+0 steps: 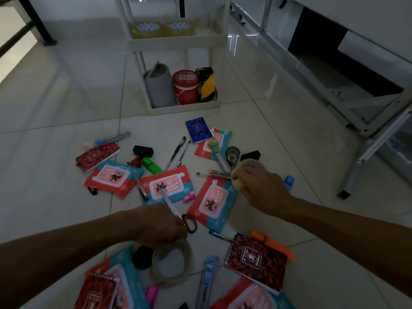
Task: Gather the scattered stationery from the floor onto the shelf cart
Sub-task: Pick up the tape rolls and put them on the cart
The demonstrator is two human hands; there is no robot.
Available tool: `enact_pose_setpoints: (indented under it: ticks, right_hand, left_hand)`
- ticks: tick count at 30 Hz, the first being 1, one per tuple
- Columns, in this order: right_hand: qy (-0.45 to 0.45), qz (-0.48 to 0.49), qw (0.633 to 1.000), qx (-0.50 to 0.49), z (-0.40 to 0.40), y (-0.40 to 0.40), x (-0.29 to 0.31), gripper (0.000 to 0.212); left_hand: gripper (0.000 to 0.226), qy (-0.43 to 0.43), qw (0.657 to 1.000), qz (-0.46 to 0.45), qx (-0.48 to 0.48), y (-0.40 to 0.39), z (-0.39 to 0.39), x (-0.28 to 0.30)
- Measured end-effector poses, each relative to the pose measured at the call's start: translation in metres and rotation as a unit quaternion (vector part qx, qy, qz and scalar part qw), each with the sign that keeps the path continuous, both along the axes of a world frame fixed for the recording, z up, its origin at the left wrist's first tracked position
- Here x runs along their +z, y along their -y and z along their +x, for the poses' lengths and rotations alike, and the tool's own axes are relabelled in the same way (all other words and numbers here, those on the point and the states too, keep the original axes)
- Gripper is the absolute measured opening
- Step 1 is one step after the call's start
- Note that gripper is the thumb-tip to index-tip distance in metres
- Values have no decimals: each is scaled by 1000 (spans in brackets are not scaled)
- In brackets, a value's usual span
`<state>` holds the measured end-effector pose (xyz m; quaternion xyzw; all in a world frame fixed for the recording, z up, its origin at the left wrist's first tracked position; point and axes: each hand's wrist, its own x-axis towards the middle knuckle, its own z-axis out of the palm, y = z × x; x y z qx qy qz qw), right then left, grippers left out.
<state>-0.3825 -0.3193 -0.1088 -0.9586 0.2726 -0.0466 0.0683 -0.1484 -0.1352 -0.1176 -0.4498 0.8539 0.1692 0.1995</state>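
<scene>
Stationery lies scattered on the tiled floor in front of a white shelf cart (pixel 178 42). My left hand (pixel 160 226) grips a pair of scissors (pixel 178 210) by the dark handles, blades pointing away over a red wipes pack (pixel 167 186). A clear tape roll (pixel 171 264) seems to hang from the same hand. My right hand (pixel 260 188) closes on another clear tape roll (pixel 249 166). Around them lie red notebooks (pixel 256 262), a blue notebook (pixel 198 130), pens (pixel 178 150), highlighters (pixel 151 166) and a blue utility knife (pixel 207 279).
The cart's middle shelf holds two tape rolls (pixel 162 29); its bottom shelf holds a grey roll (pixel 159 85), a red tub (pixel 186 88) and yellow-black tape (pixel 206 83). A metal-framed table (pixel 356 121) stands to the right. A black table leg (pixel 40 25) is at far left.
</scene>
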Motion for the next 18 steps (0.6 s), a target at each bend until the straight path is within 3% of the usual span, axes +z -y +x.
enact_pose_setpoints:
  ticks: [3, 8, 12, 16, 18]
  right_hand:
    - [-7, 0, 1000, -19, 3, -1, 8, 39]
    - [-4, 2, 999, -51, 0, 4, 16, 40]
    - [3, -25, 997, -73, -7, 10, 20, 43]
    - [17, -20, 996, -84, -12, 11, 24, 50]
    - [36, -20, 996, -79, -12, 12, 26, 51]
  left_hand:
    - [30, 24, 999, -25, 39, 8, 6, 4]
    - [46, -74, 979, -77, 175, 24, 23, 24]
    - [51, -58, 962, -119, 240, 38, 40, 31]
    - [30, -160, 897, -127, 391, 51, 49, 29]
    - [17, -160, 900, -99, 394, 52, 53, 33]
